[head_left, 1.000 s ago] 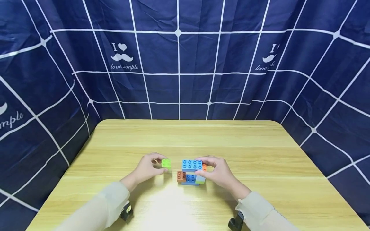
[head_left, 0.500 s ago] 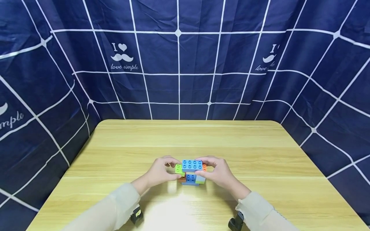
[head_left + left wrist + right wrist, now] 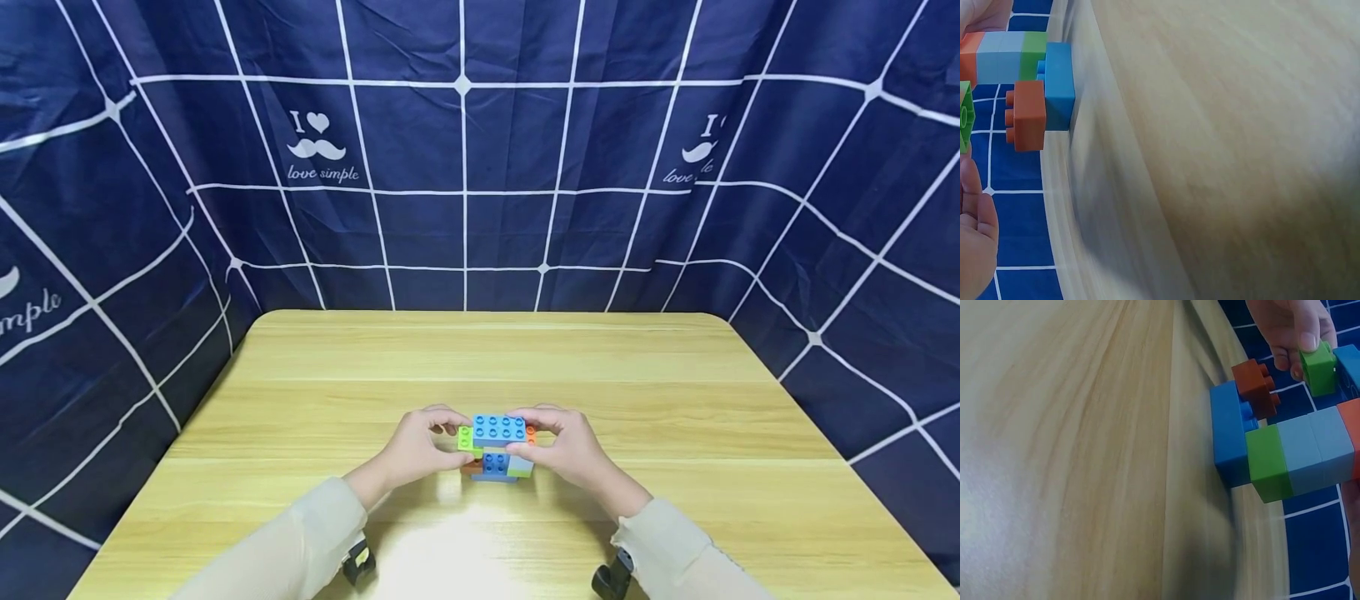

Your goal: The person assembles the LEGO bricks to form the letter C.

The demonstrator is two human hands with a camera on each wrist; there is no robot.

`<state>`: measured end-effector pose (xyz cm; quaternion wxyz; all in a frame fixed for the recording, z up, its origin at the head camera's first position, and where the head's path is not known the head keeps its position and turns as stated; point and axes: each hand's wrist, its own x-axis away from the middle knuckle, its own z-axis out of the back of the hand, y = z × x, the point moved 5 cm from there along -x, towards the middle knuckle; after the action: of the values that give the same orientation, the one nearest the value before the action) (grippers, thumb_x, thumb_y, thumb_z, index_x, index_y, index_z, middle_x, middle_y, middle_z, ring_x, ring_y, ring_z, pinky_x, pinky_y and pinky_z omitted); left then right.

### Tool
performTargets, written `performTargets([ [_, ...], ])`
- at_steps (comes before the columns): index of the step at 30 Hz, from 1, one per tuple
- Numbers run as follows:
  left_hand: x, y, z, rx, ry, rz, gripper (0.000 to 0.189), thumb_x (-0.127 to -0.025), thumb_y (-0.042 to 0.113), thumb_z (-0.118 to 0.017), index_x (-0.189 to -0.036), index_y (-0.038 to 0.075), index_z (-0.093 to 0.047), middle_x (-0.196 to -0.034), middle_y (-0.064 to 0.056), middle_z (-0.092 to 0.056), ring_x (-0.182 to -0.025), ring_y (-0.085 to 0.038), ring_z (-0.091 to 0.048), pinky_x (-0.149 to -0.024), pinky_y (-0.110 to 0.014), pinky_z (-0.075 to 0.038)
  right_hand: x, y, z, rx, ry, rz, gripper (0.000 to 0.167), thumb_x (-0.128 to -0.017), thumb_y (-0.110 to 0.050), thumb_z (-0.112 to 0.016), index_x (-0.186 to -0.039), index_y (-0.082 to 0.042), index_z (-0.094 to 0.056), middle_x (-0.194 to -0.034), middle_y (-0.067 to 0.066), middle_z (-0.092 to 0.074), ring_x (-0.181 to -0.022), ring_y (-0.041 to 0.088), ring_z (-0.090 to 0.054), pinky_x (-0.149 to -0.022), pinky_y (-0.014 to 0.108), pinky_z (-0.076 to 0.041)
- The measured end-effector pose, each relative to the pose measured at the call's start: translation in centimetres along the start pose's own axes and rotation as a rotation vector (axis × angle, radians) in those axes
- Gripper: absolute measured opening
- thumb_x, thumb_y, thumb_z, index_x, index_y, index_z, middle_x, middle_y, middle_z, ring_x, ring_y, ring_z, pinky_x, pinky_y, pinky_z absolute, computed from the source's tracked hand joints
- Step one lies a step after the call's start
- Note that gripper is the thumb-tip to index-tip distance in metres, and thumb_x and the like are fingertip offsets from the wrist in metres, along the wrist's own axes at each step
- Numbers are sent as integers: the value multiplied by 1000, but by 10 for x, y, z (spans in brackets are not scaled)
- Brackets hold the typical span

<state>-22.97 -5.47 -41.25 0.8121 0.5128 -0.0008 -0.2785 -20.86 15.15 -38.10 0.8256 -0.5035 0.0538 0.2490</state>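
Note:
In the head view my left hand (image 3: 417,448) pinches a small lime green toy brick (image 3: 466,437) at the left end of the long blue top brick (image 3: 498,428). In the left wrist view, a gap separates this green brick from the studs of the brown brick (image 3: 1029,116) below. My right hand (image 3: 572,450) grips the right end of the brick structure, around the top brick and an orange brick (image 3: 531,435). Below the orange, light blue bricks (image 3: 1314,449) and another green brick (image 3: 1269,464) stack on the lower blue brick (image 3: 1230,434).
The structure stands on a wooden table (image 3: 480,358). Dark blue cloth (image 3: 502,225) with white grid lines rises behind and at both sides. Black wrist cameras sit under the left cuff (image 3: 358,562) and right cuff (image 3: 613,577).
My left hand has moved right with the lime green brick, from apart at the left to the top brick's left end, over the brown brick. The right hand has stayed in place.

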Motion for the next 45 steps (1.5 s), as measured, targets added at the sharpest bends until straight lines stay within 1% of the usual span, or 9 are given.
performTargets([
  [4, 1, 1, 1, 10, 10, 7, 35, -70, 15, -84, -102, 8, -72, -94, 6, -65, -86, -20, -57, -81, -41, -47, 0, -22, 3, 25, -10, 23, 34, -76, -5, -80, -108, 1, -70, -100, 4, -69, -90, 14, -62, -79, 37, -52],
  [8, 1, 2, 1, 26, 31, 29, 35, -69, 14, -85, -102, 9, -73, -95, 6, -66, -86, -20, -58, -79, -39, -47, 0, -24, 2, 44, -10, 32, 35, -76, -4, -80, -108, 2, -69, -100, 5, -69, -90, 13, -62, -79, 34, -52],
  [12, 2, 2, 2, 32, 54, 46, 36, -68, 12, -85, -102, 10, -73, -95, 7, -67, -85, -18, -59, -79, -38, -48, -1, -7, -1, 45, -2, 35, 37, -75, -5, -81, -110, -1, -70, -101, 4, -68, -90, 14, -61, -80, 35, -52],
  [16, 3, 0, 3, 64, 70, 84, 36, -67, 12, -85, -101, 11, -74, -94, 9, -67, -84, -14, -60, -77, -34, -48, -2, 9, -4, 49, 3, 44, 37, -75, -10, -82, -110, -6, -71, -101, 0, -68, -91, 14, -62, -81, 33, -52],
  [23, 5, -5, 1, 135, 82, 132, 35, -69, 16, -85, -102, 8, -74, -94, 3, -69, -86, -19, -61, -75, -31, -49, -3, 11, -3, 44, 0, 51, 38, -75, -20, -82, -111, -12, -72, -102, -5, -68, -91, 13, -62, -82, 31, -52],
  [29, 7, -7, -1, 140, 85, 153, 36, -71, 17, -84, -105, 8, -73, -97, 3, -68, -88, -17, -60, -79, -32, -49, -3, 10, -4, 54, -8, 42, 38, -76, -23, -82, -111, -13, -72, -99, -8, -67, -89, 12, -62, -82, 32, -52],
  [35, 8, -8, -1, 152, 99, 122, 36, -73, 16, -83, -106, 9, -72, -99, 4, -68, -90, -17, -60, -80, -34, -50, -2, 9, -5, 47, -12, 29, 37, -76, -21, -82, -111, -12, -72, -99, -8, -67, -91, 12, -62, -83, 32, -52],
  [40, 10, -10, -3, 179, 136, 85, 35, -72, 13, -83, -105, 8, -72, -97, 2, -69, -89, -18, -60, -79, -32, -50, -2, 8, -5, 51, -17, 33, 38, -76, -21, -81, -111, -12, -71, -98, -8, -66, -90, 12, -62, -84, 32, -51],
  [45, 12, -10, -6, 213, 179, 78, 35, -71, 8, -82, -104, 5, -72, -96, -2, -70, -87, -17, -61, -78, -33, -51, -3, 8, -5, 60, -28, 22, 38, -76, -20, -81, -111, -12, -72, -95, -8, -66, -85, 12, -60, -77, 32, -53],
])
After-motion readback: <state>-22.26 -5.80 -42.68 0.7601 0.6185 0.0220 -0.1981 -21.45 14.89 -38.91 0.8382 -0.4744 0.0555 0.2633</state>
